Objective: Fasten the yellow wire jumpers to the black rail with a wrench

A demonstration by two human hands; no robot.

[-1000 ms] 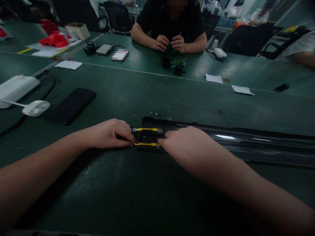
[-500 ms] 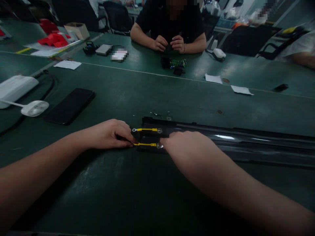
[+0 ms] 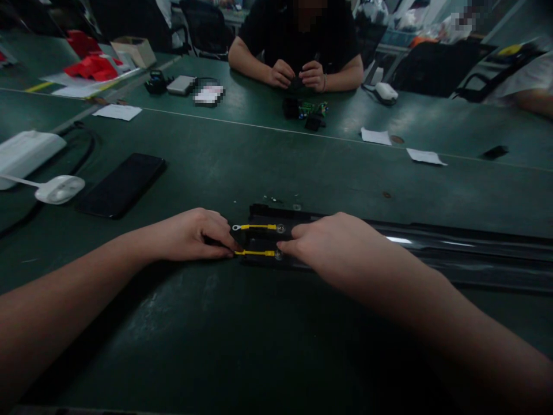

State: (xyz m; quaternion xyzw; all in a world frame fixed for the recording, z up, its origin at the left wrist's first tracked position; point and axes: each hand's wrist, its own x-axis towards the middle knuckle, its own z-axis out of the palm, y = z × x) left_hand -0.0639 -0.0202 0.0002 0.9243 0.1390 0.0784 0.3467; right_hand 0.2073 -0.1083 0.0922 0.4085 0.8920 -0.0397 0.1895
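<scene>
A long black rail [image 3: 453,253] lies across the green table [image 3: 268,167], its left end in front of me. Two short yellow wires run off that end: the far wire [image 3: 258,227] with a ring lug, and the near wire [image 3: 254,253]. My left hand [image 3: 194,235] pinches the left end of the near wire, fingers closed. My right hand [image 3: 332,246] rests on the rail's left end, fingertips pressed together at the screw [image 3: 279,253] where the near wire joins the rail.
A black phone [image 3: 123,184] lies at the left, beside a white device [image 3: 58,189] and a white box [image 3: 23,155]. A person sits across the table, hands together, near small black and green parts [image 3: 306,110]. Paper slips [image 3: 375,136] lie further right.
My right hand slid slightly back to the right off the near wire's screw, then came forward again and lifted a little. My left hand has stayed where it was.
</scene>
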